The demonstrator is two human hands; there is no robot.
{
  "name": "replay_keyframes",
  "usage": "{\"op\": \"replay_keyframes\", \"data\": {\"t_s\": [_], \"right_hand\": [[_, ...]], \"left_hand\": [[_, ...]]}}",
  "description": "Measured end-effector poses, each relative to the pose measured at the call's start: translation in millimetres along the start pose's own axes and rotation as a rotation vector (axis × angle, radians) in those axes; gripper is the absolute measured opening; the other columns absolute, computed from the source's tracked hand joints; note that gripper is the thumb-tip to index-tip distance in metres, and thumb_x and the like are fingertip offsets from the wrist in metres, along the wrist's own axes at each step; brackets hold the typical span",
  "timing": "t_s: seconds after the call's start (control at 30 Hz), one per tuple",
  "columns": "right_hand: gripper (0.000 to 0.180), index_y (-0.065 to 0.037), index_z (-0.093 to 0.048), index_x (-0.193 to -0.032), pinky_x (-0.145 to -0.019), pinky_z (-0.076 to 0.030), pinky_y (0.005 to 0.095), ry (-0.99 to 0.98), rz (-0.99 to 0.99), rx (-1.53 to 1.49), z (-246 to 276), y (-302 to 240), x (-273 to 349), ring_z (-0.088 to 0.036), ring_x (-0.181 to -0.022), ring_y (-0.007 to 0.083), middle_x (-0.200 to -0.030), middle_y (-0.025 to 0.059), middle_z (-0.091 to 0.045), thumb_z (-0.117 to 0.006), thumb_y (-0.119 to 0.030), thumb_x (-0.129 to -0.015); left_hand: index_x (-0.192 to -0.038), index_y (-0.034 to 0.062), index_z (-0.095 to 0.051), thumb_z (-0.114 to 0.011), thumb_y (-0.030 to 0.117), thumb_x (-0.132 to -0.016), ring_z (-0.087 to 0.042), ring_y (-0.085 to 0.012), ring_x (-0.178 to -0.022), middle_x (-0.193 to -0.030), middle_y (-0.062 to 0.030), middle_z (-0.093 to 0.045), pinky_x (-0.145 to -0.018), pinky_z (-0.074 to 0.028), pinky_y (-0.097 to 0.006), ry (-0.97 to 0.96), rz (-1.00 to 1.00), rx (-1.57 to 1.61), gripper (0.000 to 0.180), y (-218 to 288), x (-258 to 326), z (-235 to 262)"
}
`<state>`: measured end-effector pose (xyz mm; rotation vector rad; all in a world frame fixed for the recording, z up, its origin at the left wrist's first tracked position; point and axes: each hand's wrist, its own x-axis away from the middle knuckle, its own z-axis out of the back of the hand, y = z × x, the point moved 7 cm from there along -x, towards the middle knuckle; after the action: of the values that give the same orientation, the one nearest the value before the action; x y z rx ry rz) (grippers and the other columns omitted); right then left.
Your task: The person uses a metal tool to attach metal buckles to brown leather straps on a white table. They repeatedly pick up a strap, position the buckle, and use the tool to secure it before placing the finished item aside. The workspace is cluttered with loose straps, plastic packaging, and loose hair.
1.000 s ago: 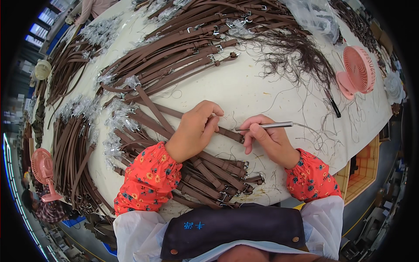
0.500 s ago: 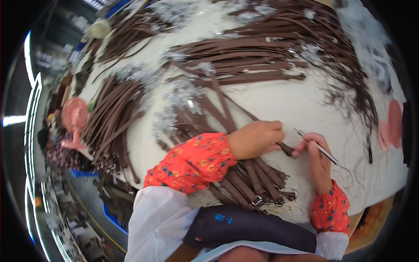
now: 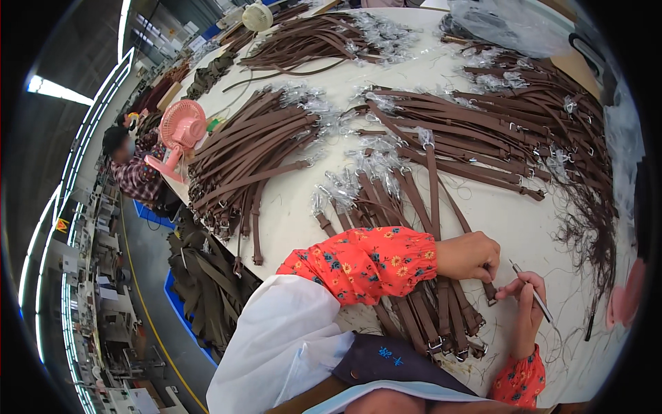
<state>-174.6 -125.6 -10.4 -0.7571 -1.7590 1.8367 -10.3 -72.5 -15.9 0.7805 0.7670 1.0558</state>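
pressing down on a brown strap, the left hand lies curled with its knuckles up and its fingertips on the strap's end, so it pins the strap to the table rather than wrapping around it. the right hand sits just beside it, on its right, fingers pinched shut around a thin metal tool that slants away from the left hand toward the table edge (whether the tool's tip touches the strap i cannot tell). the strap's end lies between the two hands and its length runs away from the left hand, up across the pale table.

under the left forearm, in its red flowered sleeve, lies a pile of brown straps with metal buckles, touching the sleeve. beyond the left hand, further up the table, more bundles of straps lie with their ends in clear plastic wrap. well to the left of the left arm another heap of straps spreads out, and past it a pink desk fan stands at the table edge. to the right of the right hand a tangle of dark loose threads trails over the table.
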Motion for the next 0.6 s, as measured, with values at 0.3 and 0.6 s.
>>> {"op": "replay_keyframes", "data": {"t_s": [0.3,0.6], "right_hand": [[0.031,0.001,-0.05,-0.124,-0.079,-0.055,0.0344,-0.044,-0.059,-0.202,2.7,-1.4,-7.6,-0.067,-0.076,0.0188,-0.089,0.0125,-0.064,-0.041,-0.024,-0.11],[0.036,0.001,-0.052,-0.115,-0.089,-0.057,0.0373,-0.007,-0.122,-0.28,11.0,-4.7,-5.1,-0.064,-0.063,0.0145,-0.074,0.0067,-0.062,-0.037,-0.032,-0.111]], "left_hand": [[-0.103,0.0017,-0.06,-0.065,0.002,-0.089,-0.064,-0.0256,-0.082,-0.099,-0.0133,-0.06,-0.071,-0.053,-0.035,0.178,0.052,-0.015,0.015,-0.9,0.3,15.9],[-0.115,0.0033,-0.065,-0.075,0.002,-0.082,-0.062,-0.022,-0.084,-0.105,-0.011,-0.058,-0.071,-0.054,-0.032,-0.118,0.148,0.057,0.035,15.9,-3.6,11.2]]}}
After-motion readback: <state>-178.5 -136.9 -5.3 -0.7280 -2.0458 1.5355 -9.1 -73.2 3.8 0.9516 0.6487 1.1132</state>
